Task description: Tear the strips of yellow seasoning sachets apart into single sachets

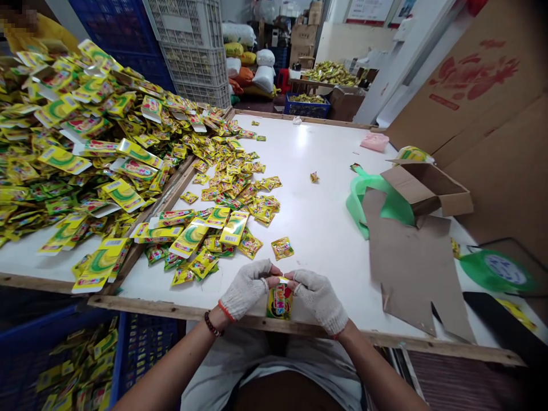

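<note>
My left hand (248, 289) and my right hand (319, 298), both in white knitted gloves with bare fingertips, meet at the table's front edge. Between them is a small green and yellow box (279, 301) printed TWINS, its upper edge pinched by the fingers of both hands. A pale flap shows at its top; its inside is hidden. Just beyond my left hand lies a single yellow sachet (282, 248). Farther left, flat yellow boxes (190, 237) rest among many loose sachets (231, 177).
A wooden strip (171, 191) separates a large heap of boxes and sachets (85, 125). On the right are a green plastic basin (357, 200), cut cardboard (411, 274), an open carton (428, 182) and a tape roll (496, 268). A blue crate (122, 354) stands below left.
</note>
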`<state>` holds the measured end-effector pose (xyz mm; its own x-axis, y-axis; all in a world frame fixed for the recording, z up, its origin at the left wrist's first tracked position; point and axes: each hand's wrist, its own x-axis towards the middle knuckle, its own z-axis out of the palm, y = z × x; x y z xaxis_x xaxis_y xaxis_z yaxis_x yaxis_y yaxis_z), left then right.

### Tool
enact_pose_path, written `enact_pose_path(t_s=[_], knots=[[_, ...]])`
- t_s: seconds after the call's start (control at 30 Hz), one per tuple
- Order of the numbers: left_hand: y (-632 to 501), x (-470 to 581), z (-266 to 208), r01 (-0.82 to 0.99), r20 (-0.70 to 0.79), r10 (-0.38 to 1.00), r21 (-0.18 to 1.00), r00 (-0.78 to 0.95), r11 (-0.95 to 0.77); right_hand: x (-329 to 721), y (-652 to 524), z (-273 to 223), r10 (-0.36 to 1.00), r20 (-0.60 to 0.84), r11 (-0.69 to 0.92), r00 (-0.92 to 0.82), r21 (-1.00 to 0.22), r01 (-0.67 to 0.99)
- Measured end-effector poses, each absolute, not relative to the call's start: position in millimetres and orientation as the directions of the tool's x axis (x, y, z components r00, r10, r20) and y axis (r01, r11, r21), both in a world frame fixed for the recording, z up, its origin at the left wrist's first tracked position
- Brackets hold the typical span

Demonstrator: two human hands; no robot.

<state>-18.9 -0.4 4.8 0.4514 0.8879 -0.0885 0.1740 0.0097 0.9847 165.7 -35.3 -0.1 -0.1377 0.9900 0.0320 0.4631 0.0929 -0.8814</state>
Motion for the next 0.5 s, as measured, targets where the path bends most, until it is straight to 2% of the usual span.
enact_pose_path(t_s=[0.17, 0.23, 0.3, 0.37, 0.5], knots=[[7.0, -19.1, 4.4, 0.199, -0.152, 0.867, 0.978, 0.475, 0.062, 165.3, -24.5, 8.0, 0.98, -0.112, -0.037, -0.162, -0.914, 0.404], [5.5, -20.8, 9.3, 0.212, -0.151, 0.862, 0.976, 0.483, 0.052, 167.7, -23.2, 8.8, 0.975, -0.128, -0.049, -0.179, -0.921, 0.387], [0.4, -23.5, 13.4, 0.203, -0.128, 0.857, 0.979, 0.499, 0.028, 171.0, -25.5, 7.5, 0.975, -0.077, 0.008, -0.208, -0.924, 0.381], [-7.7, -26.3, 14.0, 0.174, -0.085, 0.857, 0.985, 0.507, -0.005, 174.2, -31.5, 4.0, 0.965, 0.034, 0.126, -0.259, -0.928, 0.349], [-26.0, -27.0, 1.5, 0.148, 0.095, 0.859, 0.97, 0.503, -0.194, 176.7, -47.8, -8.1, 0.923, 0.211, 0.32, -0.32, -0.884, 0.34]])
